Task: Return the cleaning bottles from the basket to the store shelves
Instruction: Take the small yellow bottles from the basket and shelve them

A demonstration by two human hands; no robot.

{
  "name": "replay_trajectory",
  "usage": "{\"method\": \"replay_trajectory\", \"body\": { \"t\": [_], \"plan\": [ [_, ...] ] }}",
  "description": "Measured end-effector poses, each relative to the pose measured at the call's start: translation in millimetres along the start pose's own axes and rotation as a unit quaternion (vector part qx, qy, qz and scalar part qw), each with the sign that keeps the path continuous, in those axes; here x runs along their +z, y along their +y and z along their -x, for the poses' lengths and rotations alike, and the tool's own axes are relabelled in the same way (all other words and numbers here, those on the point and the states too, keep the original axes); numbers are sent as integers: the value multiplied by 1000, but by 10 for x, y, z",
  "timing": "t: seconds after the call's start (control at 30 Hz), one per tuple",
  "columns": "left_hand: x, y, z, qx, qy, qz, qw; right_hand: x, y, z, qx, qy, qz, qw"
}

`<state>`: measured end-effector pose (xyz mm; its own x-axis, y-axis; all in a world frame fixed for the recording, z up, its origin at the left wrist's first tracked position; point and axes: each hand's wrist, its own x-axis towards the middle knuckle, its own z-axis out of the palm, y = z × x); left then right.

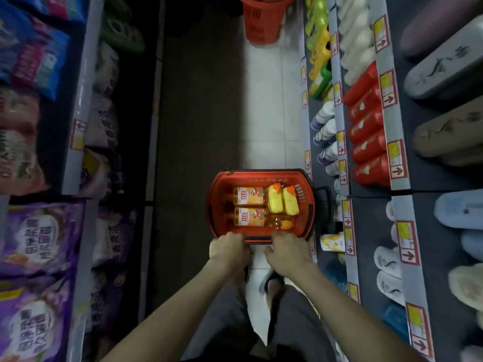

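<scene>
Slippers [444,71] at right, purple bags [39,239] at left, stacked red baskets [261,19] far ahead.

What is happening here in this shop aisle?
A person stands in a store aisle and holds the near rim of a red basket on the floor with the left hand and the right hand. Two orange bottles and two yellow bottles are inside it. Neither hand holds a bottle, and the shelves on the right wait.
</scene>
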<state>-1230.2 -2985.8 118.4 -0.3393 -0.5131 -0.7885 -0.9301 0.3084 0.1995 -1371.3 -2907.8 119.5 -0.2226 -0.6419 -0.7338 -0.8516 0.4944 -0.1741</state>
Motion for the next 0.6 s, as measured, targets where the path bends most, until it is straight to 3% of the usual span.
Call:
{"method": "replay_trajectory", "body": {
  "t": [0.6],
  "plan": [
    [1073,509,-2089,-43,-52,-5,998,650,1176,-1872,-3,-82,27,996]
  ]
}}
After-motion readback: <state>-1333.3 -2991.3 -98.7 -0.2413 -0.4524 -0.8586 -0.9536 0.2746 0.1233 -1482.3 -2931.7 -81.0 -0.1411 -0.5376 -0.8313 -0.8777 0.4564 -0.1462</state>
